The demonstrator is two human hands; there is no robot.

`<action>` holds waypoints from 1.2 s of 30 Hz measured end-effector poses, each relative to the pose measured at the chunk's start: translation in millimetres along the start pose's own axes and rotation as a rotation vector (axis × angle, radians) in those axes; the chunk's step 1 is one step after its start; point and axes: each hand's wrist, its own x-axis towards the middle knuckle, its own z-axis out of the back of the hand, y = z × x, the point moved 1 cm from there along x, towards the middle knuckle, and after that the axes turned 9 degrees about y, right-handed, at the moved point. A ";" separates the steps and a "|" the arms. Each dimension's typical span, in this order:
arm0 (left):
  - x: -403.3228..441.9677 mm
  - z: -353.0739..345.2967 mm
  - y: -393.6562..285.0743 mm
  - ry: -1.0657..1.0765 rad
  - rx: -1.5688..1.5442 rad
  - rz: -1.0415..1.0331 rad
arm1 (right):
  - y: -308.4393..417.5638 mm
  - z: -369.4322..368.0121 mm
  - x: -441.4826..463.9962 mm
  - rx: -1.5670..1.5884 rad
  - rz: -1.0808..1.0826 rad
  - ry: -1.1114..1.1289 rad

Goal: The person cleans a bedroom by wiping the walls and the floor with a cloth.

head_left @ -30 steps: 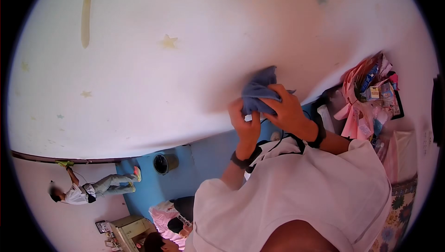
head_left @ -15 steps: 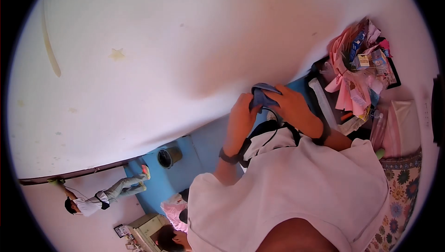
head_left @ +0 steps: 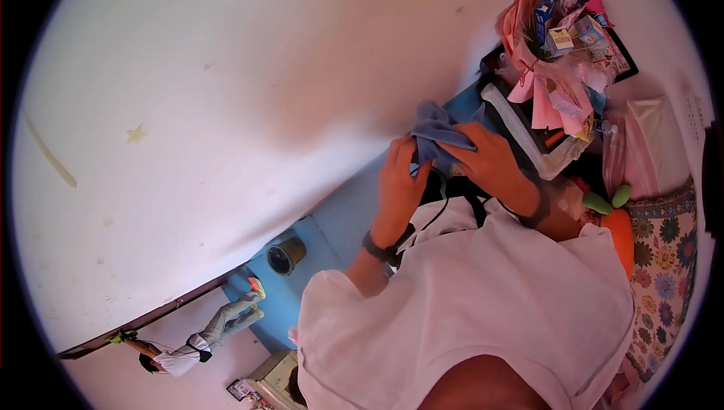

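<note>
A pink-wrapped bouquet (head_left: 549, 92) with small printed boxes (head_left: 559, 39) sits upper right; multicoloured flower-patterned fabric (head_left: 658, 278) lies lower right; a pale boxy cabinet (head_left: 279, 377) shows lower left.

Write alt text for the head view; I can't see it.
Left hand and right hand hold a crumpled blue cloth near a white wall. Farther left, a dark round bucket stands on blue floor, with another person beyond.
</note>
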 end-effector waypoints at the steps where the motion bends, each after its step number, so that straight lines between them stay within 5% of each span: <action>1: 1.2 0.4 -6.3 -0.011 0.001 -0.018 | 0.6 1.5 -2.0 -0.005 0.019 -0.043; 13: -0.9 44.7 4.3 -0.166 -0.024 -0.285 | 37.3 -17.6 19.7 -0.113 0.155 -0.343; 23: -48.0 182.5 63.4 -0.484 0.023 -0.441 | 151.2 -105.4 105.3 -0.157 0.396 -0.488; 29: -93.1 263.3 106.4 -0.656 0.080 -0.436 | 228.2 -153.8 162.9 -0.046 0.555 -0.492; 36: -134.7 326.1 172.6 -0.765 0.056 -0.157 | 284.7 -225.4 227.6 0.147 0.525 -0.325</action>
